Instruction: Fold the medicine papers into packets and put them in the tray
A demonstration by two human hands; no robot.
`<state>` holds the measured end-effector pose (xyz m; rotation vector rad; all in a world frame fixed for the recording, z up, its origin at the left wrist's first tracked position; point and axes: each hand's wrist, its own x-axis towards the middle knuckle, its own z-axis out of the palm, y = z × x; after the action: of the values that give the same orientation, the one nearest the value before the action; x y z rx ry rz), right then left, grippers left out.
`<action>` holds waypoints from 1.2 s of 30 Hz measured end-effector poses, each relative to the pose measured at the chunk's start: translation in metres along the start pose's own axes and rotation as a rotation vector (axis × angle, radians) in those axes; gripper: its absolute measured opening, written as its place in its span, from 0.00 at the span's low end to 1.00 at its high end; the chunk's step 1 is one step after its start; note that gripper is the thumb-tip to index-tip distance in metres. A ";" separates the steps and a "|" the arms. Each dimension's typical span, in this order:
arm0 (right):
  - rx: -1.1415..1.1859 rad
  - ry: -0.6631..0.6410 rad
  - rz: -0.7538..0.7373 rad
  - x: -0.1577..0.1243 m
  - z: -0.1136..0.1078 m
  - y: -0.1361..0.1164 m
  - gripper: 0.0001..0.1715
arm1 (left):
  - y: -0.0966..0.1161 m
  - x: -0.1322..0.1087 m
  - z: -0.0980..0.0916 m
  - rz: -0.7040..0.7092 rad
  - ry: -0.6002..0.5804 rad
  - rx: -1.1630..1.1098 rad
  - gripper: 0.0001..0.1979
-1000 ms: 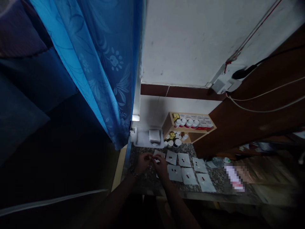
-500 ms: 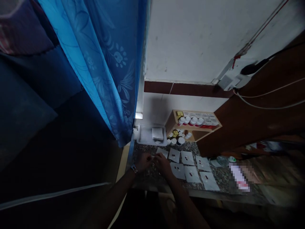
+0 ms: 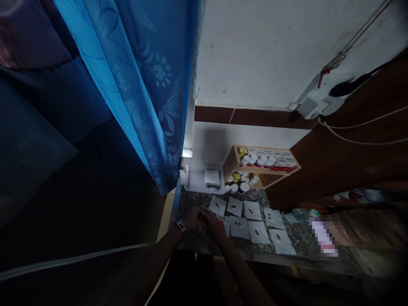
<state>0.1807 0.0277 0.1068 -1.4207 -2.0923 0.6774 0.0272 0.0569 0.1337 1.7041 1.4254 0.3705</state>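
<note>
My left hand [image 3: 193,219], with a wristwatch [image 3: 180,225] on its wrist, rests curled at the left of the granite counter [image 3: 298,236]. My right hand [image 3: 215,225] sits beside it, fingertips nearly meeting the left hand's over a small reddish item [image 3: 201,216]. Whether either hand grips that item is too dark to tell. Several white paper squares lie in rows to the right, each bearing small dark red capsules, such as the nearest paper square [image 3: 239,227]. My right hand covers part of a paper square [image 3: 226,225].
Behind the papers stand a white tray [image 3: 195,182] with folded white paper [image 3: 212,177] and a wooden shelf [image 3: 263,163] of white-capped bottles. A blue curtain [image 3: 143,85] hangs at left. A plastic bottle [image 3: 301,214] lies right of the papers.
The whole view has drifted slightly right. My hands sit lower, nearer the counter's front, and the rear left paper square with its capsules now shows fully.
</note>
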 end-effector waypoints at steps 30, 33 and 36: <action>0.748 0.163 0.598 0.028 0.023 0.029 0.24 | -0.020 0.016 0.035 -0.264 0.450 -0.680 0.12; 0.693 0.130 0.573 0.031 0.026 0.030 0.21 | -0.029 0.023 0.038 -0.294 0.428 -0.638 0.08; 0.654 0.150 0.536 0.037 0.027 0.033 0.22 | -0.035 0.041 0.029 -0.305 0.451 -0.597 0.05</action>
<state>0.1739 0.0701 0.0701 -1.5571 -1.1869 1.2716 0.0376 0.0812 0.0784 0.9368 1.6461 0.9440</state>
